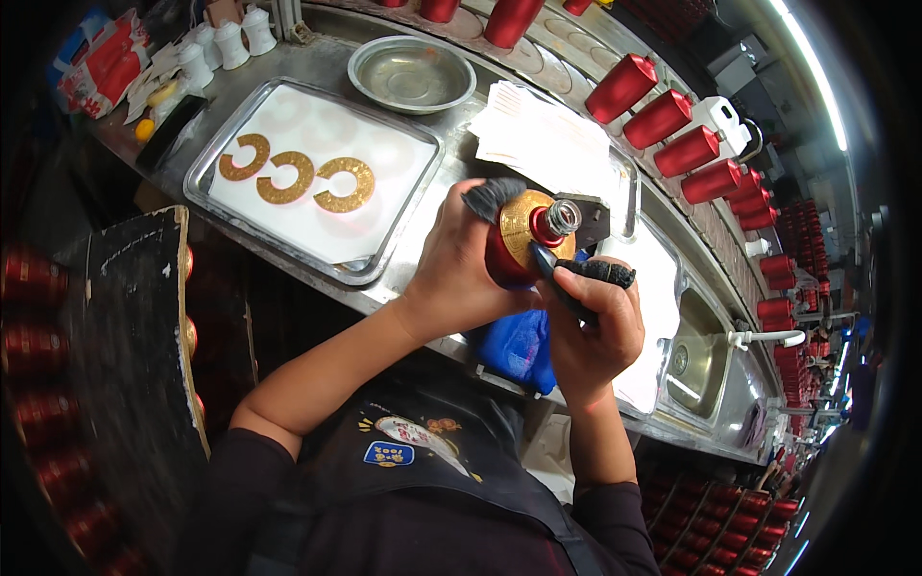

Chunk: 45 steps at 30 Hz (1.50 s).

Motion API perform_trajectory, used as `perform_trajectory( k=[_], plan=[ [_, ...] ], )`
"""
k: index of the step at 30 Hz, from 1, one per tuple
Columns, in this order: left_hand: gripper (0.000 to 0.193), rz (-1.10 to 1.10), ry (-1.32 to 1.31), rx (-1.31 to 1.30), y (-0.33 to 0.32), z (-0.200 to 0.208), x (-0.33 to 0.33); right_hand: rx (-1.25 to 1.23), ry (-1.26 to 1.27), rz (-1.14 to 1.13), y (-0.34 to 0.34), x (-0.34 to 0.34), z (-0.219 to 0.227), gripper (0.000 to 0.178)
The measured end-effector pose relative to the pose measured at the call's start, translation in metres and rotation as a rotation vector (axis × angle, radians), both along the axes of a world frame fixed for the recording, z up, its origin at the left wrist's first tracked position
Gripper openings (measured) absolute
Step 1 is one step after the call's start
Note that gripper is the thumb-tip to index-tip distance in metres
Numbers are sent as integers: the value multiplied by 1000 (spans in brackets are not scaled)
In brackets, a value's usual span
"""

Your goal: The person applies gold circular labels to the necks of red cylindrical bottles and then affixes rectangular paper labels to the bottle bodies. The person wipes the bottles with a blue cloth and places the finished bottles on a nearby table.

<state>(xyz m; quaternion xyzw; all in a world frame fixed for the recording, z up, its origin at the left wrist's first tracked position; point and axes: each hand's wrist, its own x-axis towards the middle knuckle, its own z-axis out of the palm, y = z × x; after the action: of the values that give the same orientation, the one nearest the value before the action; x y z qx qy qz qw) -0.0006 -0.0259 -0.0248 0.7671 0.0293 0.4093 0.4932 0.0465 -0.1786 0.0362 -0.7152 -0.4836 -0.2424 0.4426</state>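
A red bottle with a bare, clear threaded neck tilts between my hands over the counter's edge. Its sloping shoulder carries a gold ring-shaped label. My left hand is wrapped around the bottle's side, with black tape on the thumb. In my right hand is a small dark tool with a bluish pointed tip, which rests at the label just below the neck. Black tape also covers a finger of that hand. Three gold C-shaped labels lie face up on a white sheet in a metal tray to the left.
The tray sits beside a round metal basin and stacked white sheets. Red bottles line a conveyor behind. A sink with a white faucet is at right; a blue cloth hangs below the bottle.
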Motion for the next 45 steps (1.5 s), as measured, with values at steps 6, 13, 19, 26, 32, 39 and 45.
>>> perform_trajectory(
  k=[6,13,19,26,32,39,45],
  plan=[
    [80,-2,-10,43,-5,-4,2,-12,58,-58,7,-11,0,28],
    [80,71,-33,-59,-17,-29,8,-175,-17,228,14,-21,-4,35],
    [93,103,-118,32,-23,-37,6,-92,-106,-1,-7,-12,-4,38],
    [91,42,-75,-40,-16,-37,5,-4,144,75,-18,-5,3,35],
    [90,-327,67,-155,20,-17,-1,123,892,33,-8,49,6,20],
    [88,-539,163,-241,37,-13,-2,-81,824,334,18,113,7,22],
    [104,-345,2,-15,18,-29,-10,13,955,300,16,107,12,21]
  ],
)
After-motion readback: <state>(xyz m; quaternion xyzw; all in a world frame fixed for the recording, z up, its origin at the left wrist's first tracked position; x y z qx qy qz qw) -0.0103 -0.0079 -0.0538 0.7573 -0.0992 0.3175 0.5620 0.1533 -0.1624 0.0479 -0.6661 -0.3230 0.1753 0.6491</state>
